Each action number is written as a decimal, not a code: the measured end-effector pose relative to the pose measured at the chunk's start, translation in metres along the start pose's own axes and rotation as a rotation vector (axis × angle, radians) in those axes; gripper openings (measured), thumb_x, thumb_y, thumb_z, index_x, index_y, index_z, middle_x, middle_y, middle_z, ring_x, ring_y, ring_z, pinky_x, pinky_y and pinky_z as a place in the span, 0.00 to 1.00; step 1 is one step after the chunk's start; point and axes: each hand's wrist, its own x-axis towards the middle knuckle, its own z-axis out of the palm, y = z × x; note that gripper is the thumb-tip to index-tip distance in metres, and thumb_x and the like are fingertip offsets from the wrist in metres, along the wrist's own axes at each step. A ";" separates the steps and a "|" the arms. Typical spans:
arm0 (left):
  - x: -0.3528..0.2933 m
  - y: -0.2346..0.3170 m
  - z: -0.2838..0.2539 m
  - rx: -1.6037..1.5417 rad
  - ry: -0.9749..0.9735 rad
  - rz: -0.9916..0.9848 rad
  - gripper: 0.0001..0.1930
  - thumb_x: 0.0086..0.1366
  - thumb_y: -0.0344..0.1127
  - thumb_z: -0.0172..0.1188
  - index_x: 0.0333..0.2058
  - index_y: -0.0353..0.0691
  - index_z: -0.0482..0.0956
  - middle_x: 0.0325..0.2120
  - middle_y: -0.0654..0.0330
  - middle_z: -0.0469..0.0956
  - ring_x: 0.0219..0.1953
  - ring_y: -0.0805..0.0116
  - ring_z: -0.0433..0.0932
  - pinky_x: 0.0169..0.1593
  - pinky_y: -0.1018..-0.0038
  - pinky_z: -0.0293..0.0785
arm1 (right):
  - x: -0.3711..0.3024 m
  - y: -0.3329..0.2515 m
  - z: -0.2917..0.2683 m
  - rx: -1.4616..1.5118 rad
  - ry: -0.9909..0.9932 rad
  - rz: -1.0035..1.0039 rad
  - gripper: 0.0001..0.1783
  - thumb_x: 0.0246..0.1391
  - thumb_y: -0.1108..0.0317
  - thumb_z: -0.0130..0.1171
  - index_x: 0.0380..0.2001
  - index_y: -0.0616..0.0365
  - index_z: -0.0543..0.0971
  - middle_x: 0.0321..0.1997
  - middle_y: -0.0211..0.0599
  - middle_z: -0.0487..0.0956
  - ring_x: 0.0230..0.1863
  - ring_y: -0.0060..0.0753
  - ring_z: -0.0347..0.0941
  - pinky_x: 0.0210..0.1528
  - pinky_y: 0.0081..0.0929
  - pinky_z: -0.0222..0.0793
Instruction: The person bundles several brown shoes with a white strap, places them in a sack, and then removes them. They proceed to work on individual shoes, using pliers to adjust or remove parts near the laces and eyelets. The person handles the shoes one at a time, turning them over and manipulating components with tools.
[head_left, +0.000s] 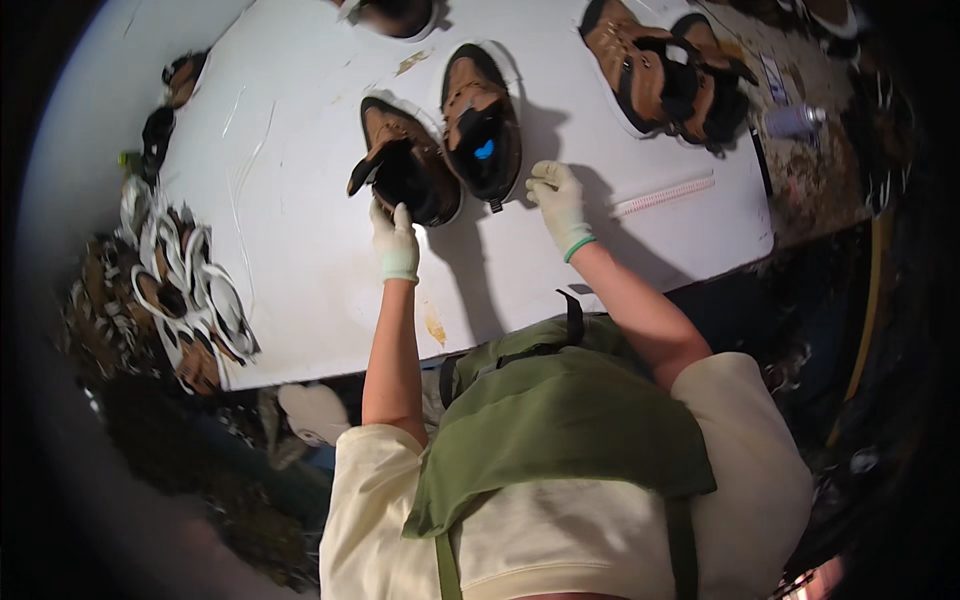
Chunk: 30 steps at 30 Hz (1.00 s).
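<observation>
Two brown and black shoes stand side by side on the white tabletop in front of me, toes pointing away. My left hand (396,242), in a pale glove, is at the heel of the left shoe (432,190), fingers apart; whether it touches the shoe I cannot tell. That shoe's tongue flops out to the left. The right shoe (510,150) shows a blue mark inside and a small loop at its heel. Just right of this heel, my right hand (560,203) hovers with loosely bent fingers and nothing visible in them; its glove has a green cuff.
Another pair of brown shoes (650,85) sits at the table's far right, beside a spray can (795,121). A ruler (664,195) lies right of my right hand. Several shoes and pale soles (185,270) are heaped along the left edge. Part of another shoe (398,15) shows at the far edge.
</observation>
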 end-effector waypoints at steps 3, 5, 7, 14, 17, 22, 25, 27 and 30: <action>0.003 0.005 -0.003 0.154 -0.011 -0.008 0.26 0.67 0.37 0.53 0.61 0.34 0.61 0.42 0.53 0.77 0.38 0.65 0.77 0.43 0.71 0.73 | -0.003 0.016 -0.007 0.044 0.112 0.053 0.11 0.55 0.82 0.48 0.40 0.64 0.74 0.38 0.37 0.77 0.37 0.28 0.78 0.38 0.26 0.78; 0.005 0.009 -0.001 0.155 -0.003 -0.020 0.24 0.67 0.37 0.53 0.59 0.35 0.62 0.40 0.57 0.77 0.31 0.70 0.75 0.35 0.73 0.73 | -0.004 0.023 -0.010 0.091 0.133 0.030 0.10 0.56 0.82 0.48 0.40 0.64 0.74 0.38 0.37 0.77 0.37 0.28 0.78 0.38 0.25 0.79; 0.001 0.023 0.001 0.119 -0.002 -0.086 0.22 0.66 0.35 0.52 0.57 0.36 0.64 0.38 0.60 0.75 0.28 0.76 0.71 0.30 0.77 0.71 | -0.007 0.018 -0.011 0.119 0.144 0.021 0.10 0.57 0.81 0.48 0.41 0.65 0.74 0.38 0.37 0.77 0.35 0.27 0.78 0.38 0.25 0.79; -0.026 0.078 0.006 0.342 0.079 0.417 0.31 0.63 0.33 0.61 0.60 0.29 0.60 0.52 0.49 0.69 0.50 0.60 0.72 0.55 0.69 0.68 | -0.003 0.004 -0.036 -0.012 0.137 -0.299 0.08 0.55 0.78 0.54 0.39 0.61 0.76 0.37 0.33 0.78 0.34 0.26 0.77 0.38 0.24 0.74; -0.021 0.094 0.035 0.248 -0.123 0.256 0.31 0.62 0.35 0.63 0.59 0.27 0.62 0.54 0.46 0.70 0.56 0.57 0.71 0.58 0.68 0.67 | -0.008 -0.032 -0.073 -0.266 0.246 -0.497 0.11 0.51 0.77 0.59 0.40 0.59 0.76 0.41 0.37 0.78 0.38 0.30 0.76 0.41 0.26 0.72; 0.017 0.064 0.050 0.318 -0.157 0.112 0.42 0.54 0.46 0.71 0.60 0.26 0.60 0.52 0.45 0.74 0.54 0.57 0.74 0.57 0.67 0.68 | 0.014 -0.112 -0.156 -0.662 0.630 -0.794 0.20 0.48 0.75 0.64 0.46 0.60 0.75 0.48 0.41 0.77 0.44 0.41 0.74 0.49 0.32 0.70; 0.022 0.081 0.068 0.299 -0.108 0.118 0.41 0.52 0.42 0.71 0.58 0.26 0.62 0.52 0.44 0.74 0.54 0.55 0.74 0.57 0.67 0.67 | 0.052 -0.150 -0.182 -0.925 0.635 -0.565 0.32 0.47 0.55 0.66 0.53 0.60 0.70 0.51 0.48 0.76 0.49 0.51 0.74 0.51 0.41 0.70; 0.029 0.100 0.092 0.536 -0.037 0.101 0.41 0.48 0.41 0.70 0.57 0.26 0.64 0.51 0.40 0.73 0.55 0.47 0.73 0.57 0.64 0.67 | 0.083 -0.158 -0.196 -1.208 0.494 -0.166 0.45 0.42 0.39 0.65 0.56 0.60 0.66 0.49 0.55 0.76 0.49 0.55 0.74 0.50 0.46 0.70; 0.025 0.102 0.084 0.585 -0.021 0.074 0.41 0.49 0.45 0.69 0.57 0.27 0.64 0.51 0.39 0.73 0.54 0.44 0.72 0.56 0.61 0.68 | 0.102 -0.181 -0.180 -1.185 0.323 -0.100 0.39 0.41 0.40 0.67 0.45 0.61 0.69 0.41 0.51 0.79 0.40 0.55 0.78 0.40 0.46 0.74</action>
